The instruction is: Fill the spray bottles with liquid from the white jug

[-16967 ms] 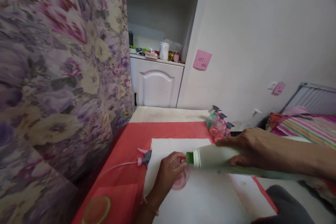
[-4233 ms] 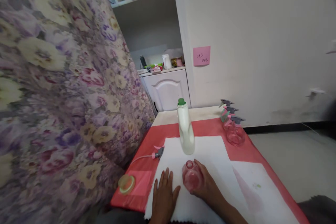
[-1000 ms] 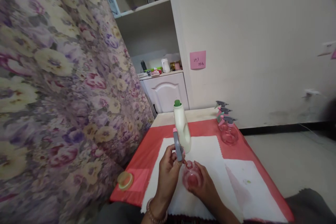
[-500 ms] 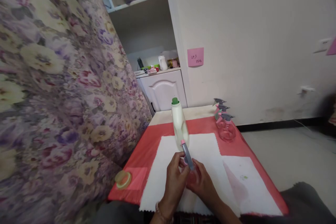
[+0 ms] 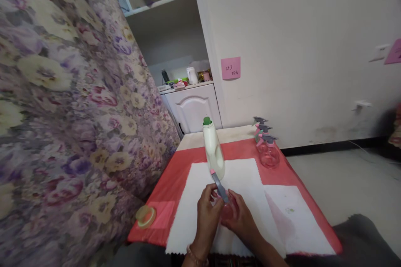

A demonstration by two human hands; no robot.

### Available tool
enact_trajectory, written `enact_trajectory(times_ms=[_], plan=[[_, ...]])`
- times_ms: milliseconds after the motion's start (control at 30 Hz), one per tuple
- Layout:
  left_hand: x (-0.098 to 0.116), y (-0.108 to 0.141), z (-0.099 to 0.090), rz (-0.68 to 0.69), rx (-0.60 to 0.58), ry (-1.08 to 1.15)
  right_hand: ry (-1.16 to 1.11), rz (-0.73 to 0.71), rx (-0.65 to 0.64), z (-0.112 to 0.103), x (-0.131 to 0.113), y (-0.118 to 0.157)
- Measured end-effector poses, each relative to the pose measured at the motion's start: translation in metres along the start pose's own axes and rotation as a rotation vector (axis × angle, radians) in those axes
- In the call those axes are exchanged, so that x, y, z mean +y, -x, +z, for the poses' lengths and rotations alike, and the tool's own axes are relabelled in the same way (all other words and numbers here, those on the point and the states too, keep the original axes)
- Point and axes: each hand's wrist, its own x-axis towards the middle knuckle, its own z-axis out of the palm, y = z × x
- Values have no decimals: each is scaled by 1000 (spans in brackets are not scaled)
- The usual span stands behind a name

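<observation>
Between my two hands, over the white cloth (image 5: 184, 221), is a pink see-through spray bottle (image 5: 228, 212) with a grey trigger head. My left hand (image 5: 207, 210) closes its fingers on the spray head at the bottle's neck. Wrapped round the bottle's round body, my right hand (image 5: 242, 217) grips it from the right side. The grey head tilts up and left, its pink nozzle pointing away from me. Just beyond stands a pale green jug (image 5: 213, 146) with a handle and a green stopper in its mouth.
Several spray bottles (image 5: 269, 156) stand in a row at the table's right back edge. A roll of tape (image 5: 145, 217) lies at the front left on the red tablecloth (image 5: 163, 179). A second white cloth (image 5: 303, 217) lies at the right. A floral curtain (image 5: 78, 112) hangs on the left.
The spray head has turned, its nozzle swinging to the left between my hands. Both hands keep their hold on the bottle. The whole view has shifted slightly.
</observation>
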Motion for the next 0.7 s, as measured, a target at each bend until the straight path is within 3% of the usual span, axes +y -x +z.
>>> enact_trajectory(times_ms=[300,700], plan=[[0,-3,-5,-29,-52,63,42,21,-10,-1,-7,-3],[-9,-18,-23,25,-310,106,42,27,-38,-6,-19,-5]])
